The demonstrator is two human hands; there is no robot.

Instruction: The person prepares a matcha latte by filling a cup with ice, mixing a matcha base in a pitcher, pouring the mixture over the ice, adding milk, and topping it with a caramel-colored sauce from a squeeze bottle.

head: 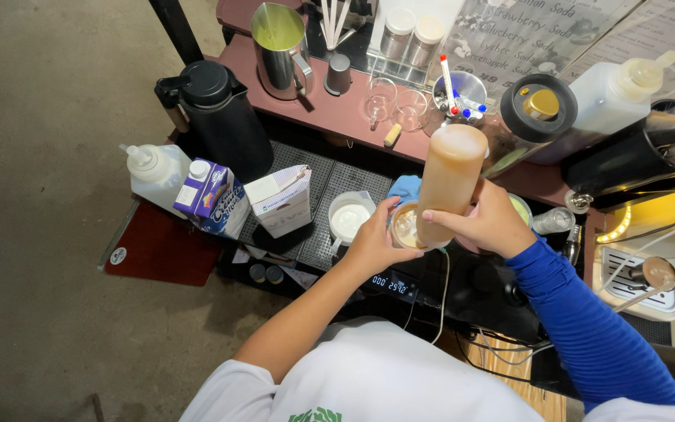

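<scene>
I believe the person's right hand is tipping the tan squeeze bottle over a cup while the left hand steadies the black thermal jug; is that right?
Not quite. The head view shows the right hand tipping the tan squeeze bottle over the cup, but the left hand steadies that same cup, not the black thermal jug, which stands untouched further back.

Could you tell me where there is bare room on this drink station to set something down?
The red mat left of the milk cartons is bare, as is the black grid behind them. Around the cup and glasses is crowded.
</scene>
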